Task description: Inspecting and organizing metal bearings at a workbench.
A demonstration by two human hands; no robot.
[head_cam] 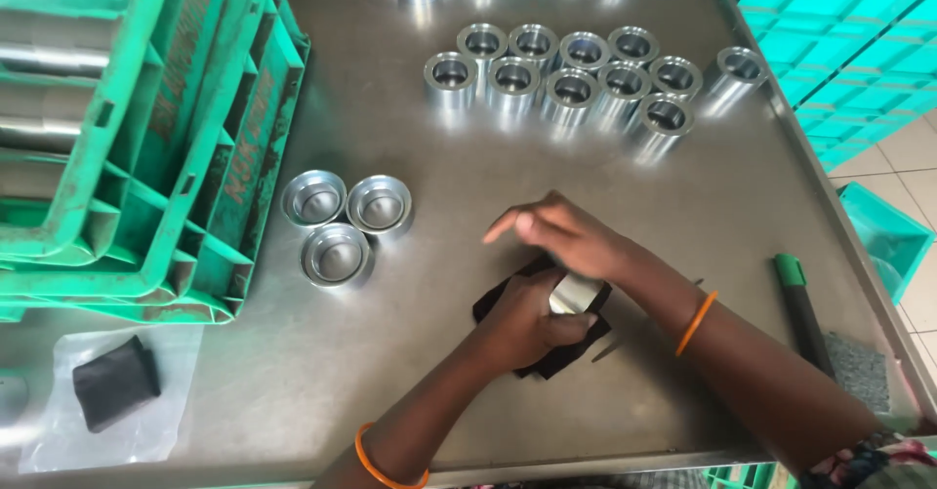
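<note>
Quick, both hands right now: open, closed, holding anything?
Left hand: closed around a small shiny metal cylinder, over a black cloth.
Right hand: open, fingers extended, resting over the cylinder's top; gripping nothing visible.

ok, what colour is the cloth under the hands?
Black; the cloth shows best in the head view, under the metal part.

light: bright, even, from overhead | glare: soft sheen across the steel table [390, 79], streaked reflections under the metal rings [571, 79] | shadows: faint, short, beneath the hands | blur: right hand [566, 240] smeared by motion (fingertips softest) | focus: otherwise sharp | edges: mild wide-angle bowing at the green crates [127, 138]
</note>
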